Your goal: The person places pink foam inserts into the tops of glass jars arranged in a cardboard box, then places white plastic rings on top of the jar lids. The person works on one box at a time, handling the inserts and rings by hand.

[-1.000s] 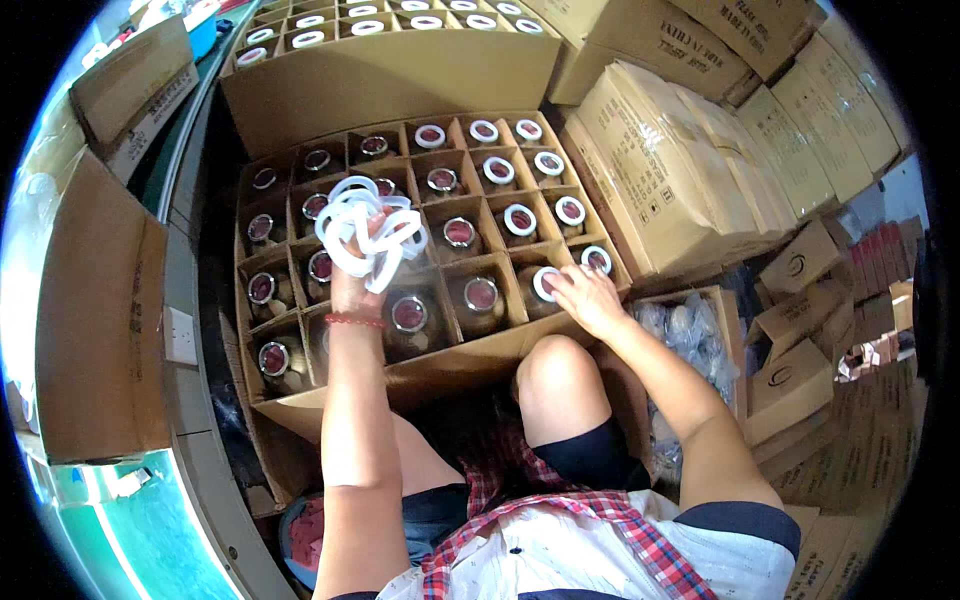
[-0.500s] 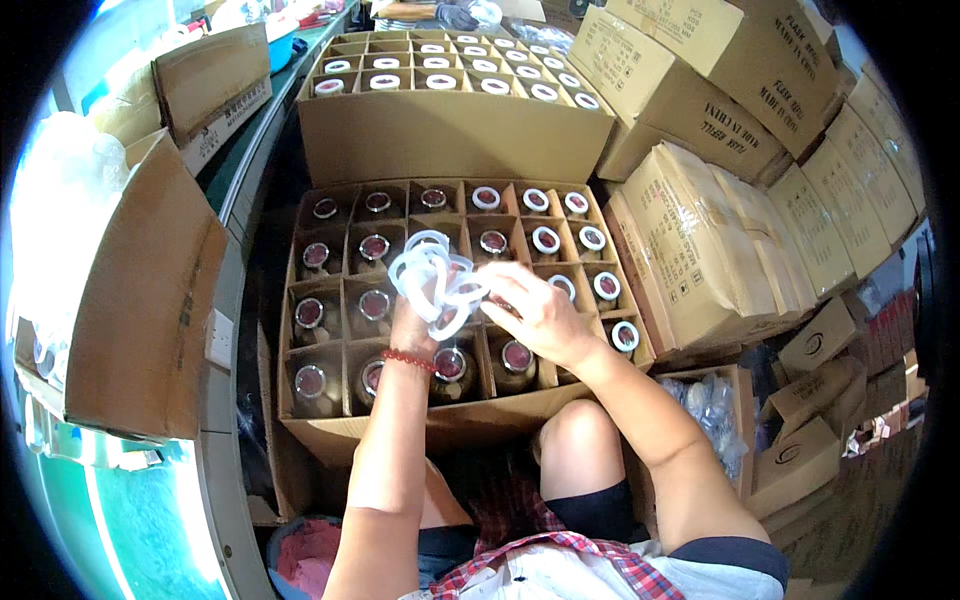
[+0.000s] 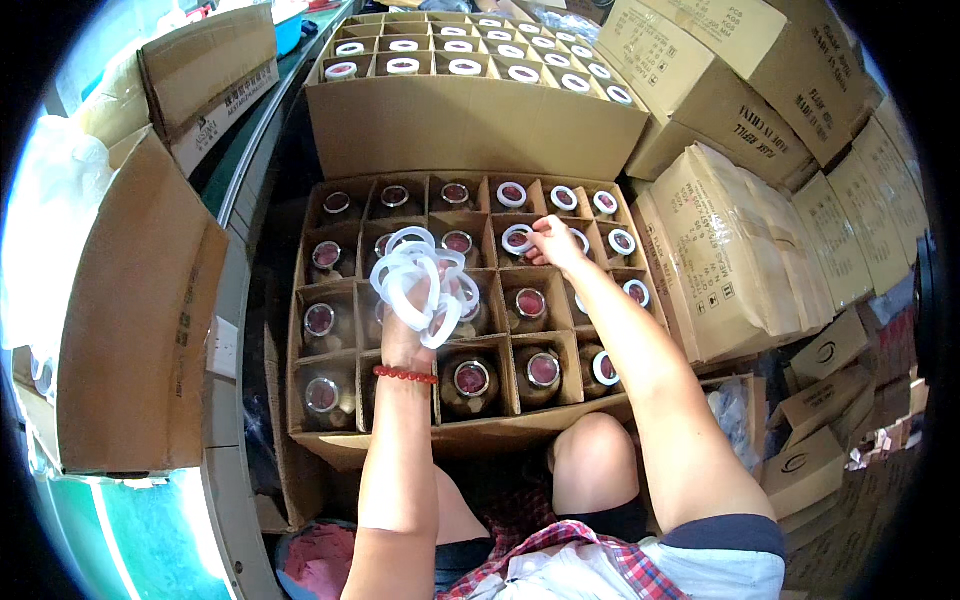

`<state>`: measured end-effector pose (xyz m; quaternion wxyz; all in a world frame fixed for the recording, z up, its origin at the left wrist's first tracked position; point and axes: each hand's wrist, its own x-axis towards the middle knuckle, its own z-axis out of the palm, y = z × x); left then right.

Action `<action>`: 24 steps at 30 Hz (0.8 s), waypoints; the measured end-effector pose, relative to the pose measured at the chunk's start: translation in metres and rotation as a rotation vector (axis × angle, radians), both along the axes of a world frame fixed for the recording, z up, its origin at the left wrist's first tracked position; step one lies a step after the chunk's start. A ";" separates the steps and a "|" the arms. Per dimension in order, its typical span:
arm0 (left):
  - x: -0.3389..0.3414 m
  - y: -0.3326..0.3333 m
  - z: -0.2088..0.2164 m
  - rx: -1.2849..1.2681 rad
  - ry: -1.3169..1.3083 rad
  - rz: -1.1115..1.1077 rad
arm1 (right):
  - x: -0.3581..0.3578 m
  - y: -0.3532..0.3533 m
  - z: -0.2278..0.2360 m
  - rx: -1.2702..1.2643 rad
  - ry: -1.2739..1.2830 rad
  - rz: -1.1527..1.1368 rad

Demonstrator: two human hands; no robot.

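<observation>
A cardboard carton (image 3: 455, 440) with dividers stands before me, holding glass flask refills such as one bare flask (image 3: 530, 303) with a silvery rim and reddish mouth. My left hand (image 3: 405, 345), with a red bead bracelet on its wrist, holds a bunch of translucent white plastic rings (image 3: 425, 285) above the middle cells; the rings hide most of its fingers. My right hand (image 3: 553, 243) has its fingertips at the edge of a white ring (image 3: 517, 239) on a flask's mouth in the second row. Flasks to the right and behind wear rings, like this ringed flask (image 3: 564, 198).
Behind stands a second divided carton (image 3: 470, 125) of ringed flasks. Stacked closed boxes (image 3: 730, 260) rise on the right. To the left are an open carton flap (image 3: 140, 320) and a green-topped bench (image 3: 150, 540). A small box of clear plastic bags (image 3: 735, 415) sits beside my right knee.
My right hand has moved from the bunch of rings out to a flask in the second row, where a white ring now sits on a bare mouth. The left hand stays over the carton.
</observation>
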<state>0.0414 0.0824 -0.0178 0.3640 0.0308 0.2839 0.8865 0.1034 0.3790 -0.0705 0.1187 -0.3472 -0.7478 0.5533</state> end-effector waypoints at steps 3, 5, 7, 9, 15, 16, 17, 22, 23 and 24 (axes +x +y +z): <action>-0.003 0.000 -0.004 -0.008 -0.022 0.008 | -0.005 -0.002 -0.008 0.661 -0.207 0.121; -0.005 0.001 -0.004 -0.009 -0.008 0.000 | -0.005 0.001 -0.008 0.971 -0.296 0.187; -0.006 0.000 -0.006 0.001 -0.003 -0.010 | -0.005 0.003 -0.005 1.064 -0.396 0.232; -0.007 -0.001 -0.008 0.022 -0.007 -0.018 | 0.001 0.002 -0.004 1.122 -0.394 0.292; -0.004 0.001 -0.007 0.054 -0.024 -0.017 | 0.014 -0.018 0.000 1.146 -0.037 0.424; -0.005 0.000 -0.007 0.051 -0.022 -0.022 | 0.011 -0.021 0.002 1.092 -0.043 0.405; -0.005 0.000 -0.008 0.048 -0.020 -0.027 | 0.008 -0.020 0.001 1.092 -0.046 0.408; -0.010 0.000 -0.016 0.036 -0.039 -0.021 | -0.009 -0.020 0.004 1.005 -0.077 0.399; -0.009 0.003 -0.017 0.028 -0.053 -0.044 | -0.009 -0.011 -0.001 0.985 -0.065 0.372; -0.008 0.005 -0.019 0.019 -0.067 -0.068 | -0.005 -0.002 -0.007 1.044 -0.023 0.360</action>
